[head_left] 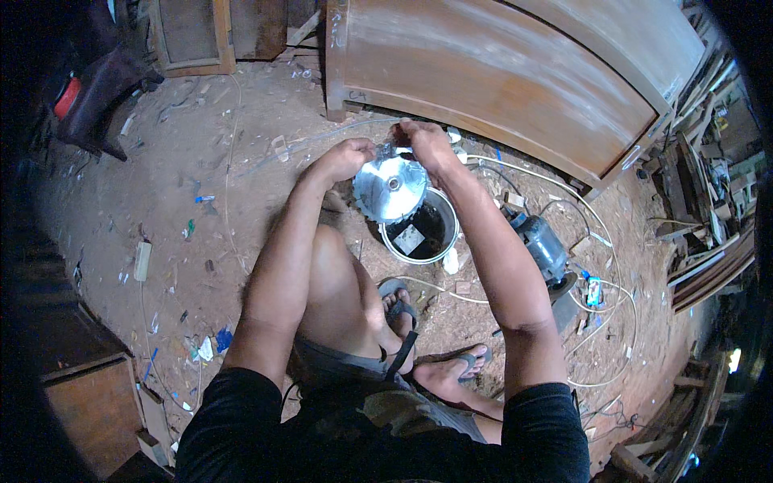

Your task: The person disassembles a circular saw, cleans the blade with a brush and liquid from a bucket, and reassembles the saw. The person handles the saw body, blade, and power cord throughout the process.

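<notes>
A shiny round circular saw blade [383,197] with a toothed rim and a small centre hole is tilted above a white-rimmed bucket [452,243]. My left hand [353,158] is closed at the blade's upper left edge. My right hand [429,147] has its fingers bent together by the upper right edge. Between the hands, at the blade's top, a small shiny piece [389,150] shows; its kind is unclear. Inside the bucket, below the blade, lies a pale square label or card [409,238] against a dark interior.
An electric motor [541,248] sits on the dirt floor to the right, with a pale hose [609,249] looping round it. A large wooden panel piece [483,88] stands at the far side. Scrap wood [708,209] is piled right; litter is scattered left.
</notes>
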Motion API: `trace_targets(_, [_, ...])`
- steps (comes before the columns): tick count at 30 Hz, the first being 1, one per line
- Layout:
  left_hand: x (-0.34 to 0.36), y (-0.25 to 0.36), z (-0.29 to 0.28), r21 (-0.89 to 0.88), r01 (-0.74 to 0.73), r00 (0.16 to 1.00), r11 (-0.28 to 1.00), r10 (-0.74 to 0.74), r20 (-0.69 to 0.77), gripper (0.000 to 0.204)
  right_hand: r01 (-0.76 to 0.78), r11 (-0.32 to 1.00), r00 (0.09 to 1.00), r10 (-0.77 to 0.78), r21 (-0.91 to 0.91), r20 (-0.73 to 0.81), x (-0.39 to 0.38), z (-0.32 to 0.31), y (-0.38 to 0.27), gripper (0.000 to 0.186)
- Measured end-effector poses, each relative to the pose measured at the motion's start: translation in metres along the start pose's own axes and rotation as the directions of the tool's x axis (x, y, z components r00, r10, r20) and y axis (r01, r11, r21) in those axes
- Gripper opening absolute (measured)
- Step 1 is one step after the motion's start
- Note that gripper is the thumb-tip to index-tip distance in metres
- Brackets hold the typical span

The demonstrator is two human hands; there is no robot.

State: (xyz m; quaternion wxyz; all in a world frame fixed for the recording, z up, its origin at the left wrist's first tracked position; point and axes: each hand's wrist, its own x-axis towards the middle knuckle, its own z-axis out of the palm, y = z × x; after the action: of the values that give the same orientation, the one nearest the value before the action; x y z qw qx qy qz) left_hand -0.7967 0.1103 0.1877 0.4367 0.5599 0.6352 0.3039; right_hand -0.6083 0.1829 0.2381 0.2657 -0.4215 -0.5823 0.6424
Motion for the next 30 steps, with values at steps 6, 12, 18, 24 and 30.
trace_targets(6, [-0.006, -0.021, -0.016, -0.311, -0.056, 0.996, 0.949, 0.075, 0.049, 0.024, 0.055, 0.916, 0.960, -0.158, -0.398, -0.230, -0.012, -0.040, 0.064, 0.028])
trace_targets(12, [-0.007, -0.006, -0.015, -0.273, 0.034, 0.999, 0.961, -0.043, -0.026, 0.026, 0.039, 0.998, 0.986, -0.030, 0.054, -0.162, -0.006, -0.060, 0.127, 0.013])
trace_targets(18, [0.004, 0.004, -0.003, -0.143, -0.318, 0.903, 0.937, 0.254, -0.345, 0.039, 0.181, 0.966, 0.980, -0.193, -0.187, -0.049, -0.015, -0.064, 0.089, 0.020])
trace_targets(24, [-0.004, 0.027, 0.005, 0.165, -0.270, 0.956, 0.949, 0.284, -0.069, 0.030, 0.370, 0.801, 0.916, -0.399, -0.471, 0.040, -0.042, -0.034, 0.047, 0.024])
trace_targets(30, [0.000, 0.013, -0.001, 0.116, -0.159, 0.929, 0.980, 0.188, -0.319, 0.026, 0.108, 0.810, 0.935, -0.279, -0.577, -0.217, -0.051, -0.045, 0.102, 0.032])
